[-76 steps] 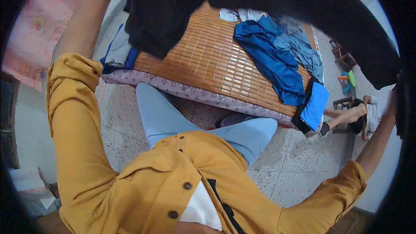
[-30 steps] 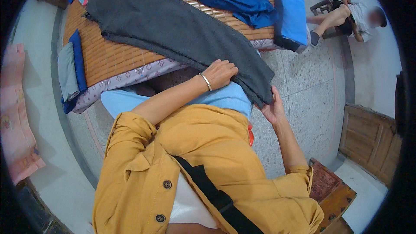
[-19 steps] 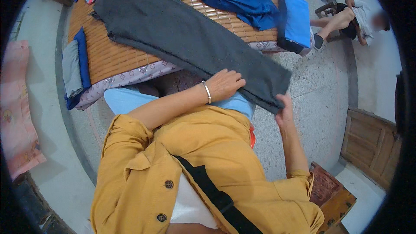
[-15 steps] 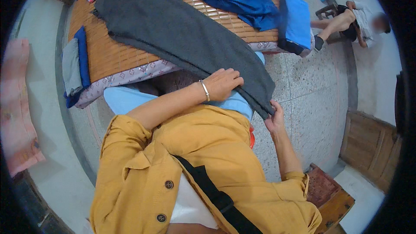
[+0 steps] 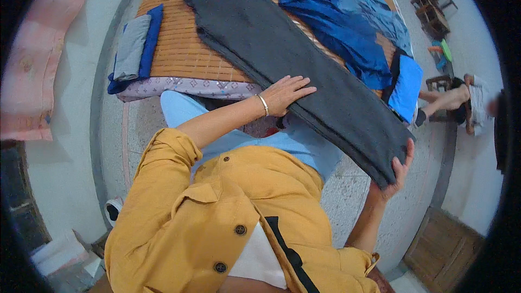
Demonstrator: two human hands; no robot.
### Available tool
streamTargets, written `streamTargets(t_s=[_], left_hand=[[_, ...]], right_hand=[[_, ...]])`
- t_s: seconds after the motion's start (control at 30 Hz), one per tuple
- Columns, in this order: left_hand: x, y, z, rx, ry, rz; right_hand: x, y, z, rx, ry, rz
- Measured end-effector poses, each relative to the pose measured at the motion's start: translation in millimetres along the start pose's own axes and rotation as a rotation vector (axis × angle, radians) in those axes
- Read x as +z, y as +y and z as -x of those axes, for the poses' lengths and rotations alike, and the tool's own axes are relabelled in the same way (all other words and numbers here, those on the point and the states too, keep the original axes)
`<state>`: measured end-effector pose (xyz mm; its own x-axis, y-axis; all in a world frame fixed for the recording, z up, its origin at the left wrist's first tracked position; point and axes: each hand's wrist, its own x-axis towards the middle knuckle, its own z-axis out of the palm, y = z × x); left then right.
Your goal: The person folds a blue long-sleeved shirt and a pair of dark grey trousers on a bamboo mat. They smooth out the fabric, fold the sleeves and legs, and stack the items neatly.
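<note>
A pair of dark grey trousers (image 5: 293, 54), folded lengthwise, stretches from the far part of a bamboo-slat mat across the near bed edge and over my lap. My left hand (image 5: 287, 95), with a bangle on its wrist, lies on the near edge of the cloth, fingers extended. At the right end of the trousers, my right hand (image 5: 399, 171) holds the leg ends from below, its fingers partly hidden behind the fabric.
Folded grey and blue garments (image 5: 133, 46) lie at the mat's left. Crumpled blue clothing (image 5: 336, 21) and a folded bright-blue piece (image 5: 407, 84) lie to the right on the bed. A seated person (image 5: 472, 100) is at the far right, near wooden stools (image 5: 431, 11).
My right hand has brought the trouser ends outward to the right, and they now look wider. The left hand's fingers have straightened along the cloth. The whole view has shifted.
</note>
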<state>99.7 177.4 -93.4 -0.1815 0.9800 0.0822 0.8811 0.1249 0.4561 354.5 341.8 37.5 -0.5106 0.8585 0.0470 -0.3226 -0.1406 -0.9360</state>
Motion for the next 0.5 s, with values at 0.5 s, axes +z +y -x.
streamTargets(t_s=[0.5], left_hand=[[35,36,33,-0.084,-0.065,0.670]], right_hand=[[73,-43,-85,-0.538,-0.332,0.009]])
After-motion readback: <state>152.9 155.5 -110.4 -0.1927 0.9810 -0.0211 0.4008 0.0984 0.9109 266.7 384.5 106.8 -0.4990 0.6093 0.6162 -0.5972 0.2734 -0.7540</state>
